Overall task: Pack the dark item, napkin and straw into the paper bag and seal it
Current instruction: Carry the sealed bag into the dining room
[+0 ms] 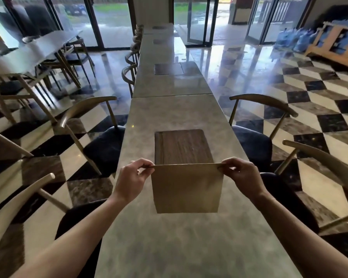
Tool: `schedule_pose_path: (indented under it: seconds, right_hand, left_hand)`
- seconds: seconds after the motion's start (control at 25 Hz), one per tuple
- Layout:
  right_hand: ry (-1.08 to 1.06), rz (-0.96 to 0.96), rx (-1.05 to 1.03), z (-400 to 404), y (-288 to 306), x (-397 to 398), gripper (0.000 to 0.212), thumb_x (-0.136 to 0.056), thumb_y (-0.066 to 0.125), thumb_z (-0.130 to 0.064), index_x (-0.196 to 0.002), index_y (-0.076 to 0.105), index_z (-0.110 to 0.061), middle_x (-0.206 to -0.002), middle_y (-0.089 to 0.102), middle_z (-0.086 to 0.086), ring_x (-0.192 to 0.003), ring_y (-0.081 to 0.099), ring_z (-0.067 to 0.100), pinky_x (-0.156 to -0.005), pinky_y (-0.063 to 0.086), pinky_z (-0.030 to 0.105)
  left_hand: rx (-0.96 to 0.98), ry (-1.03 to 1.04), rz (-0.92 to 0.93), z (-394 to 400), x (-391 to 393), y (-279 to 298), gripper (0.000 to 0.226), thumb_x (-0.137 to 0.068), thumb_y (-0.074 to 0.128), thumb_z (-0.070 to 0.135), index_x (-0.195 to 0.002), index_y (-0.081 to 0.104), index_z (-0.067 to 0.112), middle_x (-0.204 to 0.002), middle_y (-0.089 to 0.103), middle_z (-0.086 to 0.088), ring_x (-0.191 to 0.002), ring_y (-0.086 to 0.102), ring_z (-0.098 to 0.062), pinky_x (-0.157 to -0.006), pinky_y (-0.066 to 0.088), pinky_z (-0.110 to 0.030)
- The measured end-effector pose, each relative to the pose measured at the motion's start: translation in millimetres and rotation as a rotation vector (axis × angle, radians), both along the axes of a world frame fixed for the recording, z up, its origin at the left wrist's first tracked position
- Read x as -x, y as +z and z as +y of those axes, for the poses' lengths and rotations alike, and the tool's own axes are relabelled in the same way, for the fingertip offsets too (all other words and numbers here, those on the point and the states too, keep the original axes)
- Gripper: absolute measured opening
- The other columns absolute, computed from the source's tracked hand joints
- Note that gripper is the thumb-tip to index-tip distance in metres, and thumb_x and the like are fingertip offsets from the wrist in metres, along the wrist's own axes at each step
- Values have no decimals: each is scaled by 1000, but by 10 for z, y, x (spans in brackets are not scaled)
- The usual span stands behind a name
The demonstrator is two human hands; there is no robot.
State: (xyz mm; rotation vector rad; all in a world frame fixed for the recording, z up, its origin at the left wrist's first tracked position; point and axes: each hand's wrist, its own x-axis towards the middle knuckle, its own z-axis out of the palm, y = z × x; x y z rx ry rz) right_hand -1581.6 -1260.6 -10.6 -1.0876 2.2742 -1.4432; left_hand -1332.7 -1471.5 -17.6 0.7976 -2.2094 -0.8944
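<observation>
A brown paper bag [186, 188] stands upright on the grey table [169, 247], its top edge pressed flat into one straight line. My left hand [132, 180] pinches the top left corner of that edge between thumb and fingers. My right hand [242, 175] pinches the top right corner the same way. The bag's near face is plain and smooth. The dark item, the napkin and the straw are not visible anywhere; what the bag holds is hidden.
A dark wooden inlay panel [182, 146] sits in the table just behind the bag. Chairs [100, 141] flank the long narrow table on both sides over a chequered floor. More tables stand at the left, water bottles at the far right.
</observation>
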Motion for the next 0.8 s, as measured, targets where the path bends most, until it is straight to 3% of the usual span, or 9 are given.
schedule_pose_path:
  seconds: [0.28,0.52,0.8]
  right_hand:
    - [-8,-71,-68,-148,-462,-3,26,-76,79,-16,-78,74,-42,-77,75,-14,-75,70,7,-77,57,36]
    - [-6,-115,-90,-168,-683,-48,25,-76,78,-16,-78,73,-40,-76,74,-16,-69,66,-2,-67,48,10]
    - [-4,-189,-101,-108,-788,-115,21,-77,77,-4,-78,75,-25,-75,75,-8,-72,69,5,-73,53,19]
  left_hand:
    - [-43,27,-34,-74,-39,-364,12,-82,75,12,-90,73,21,-85,71,2,-82,66,-7,-75,56,-35]
    - [-99,57,-68,-79,-90,-533,12,-82,75,12,-90,75,22,-84,70,0,-79,65,-5,-73,55,-32]
    - [-169,78,-88,-24,-125,-677,15,-80,77,12,-89,75,24,-84,70,0,-78,65,-4,-72,53,-24]
